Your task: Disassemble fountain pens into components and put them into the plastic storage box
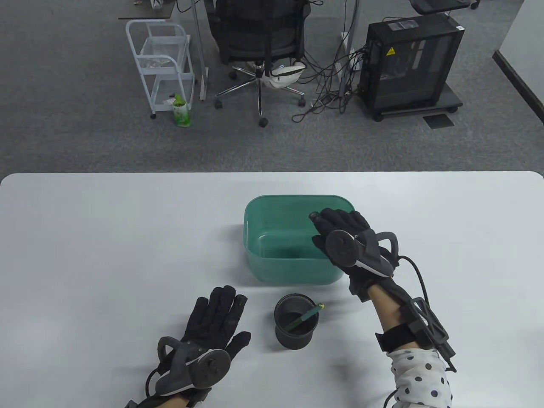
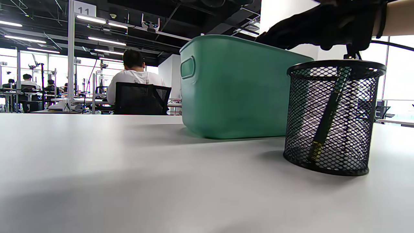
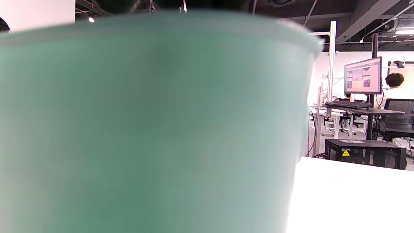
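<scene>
The green plastic storage box stands at the table's middle. My right hand hovers over its right side with fingers curled, pinching a small dark pen part above the box's inside. A black mesh pen cup stands just in front of the box, and a green fountain pen leans in it. My left hand lies flat and open on the table left of the cup, holding nothing. In the left wrist view the cup and box show side on. The box wall fills the right wrist view.
The white table spreads wide on both sides. On the floor beyond its far edge stand an office chair, a white cart and a computer tower. People sit at desks far off.
</scene>
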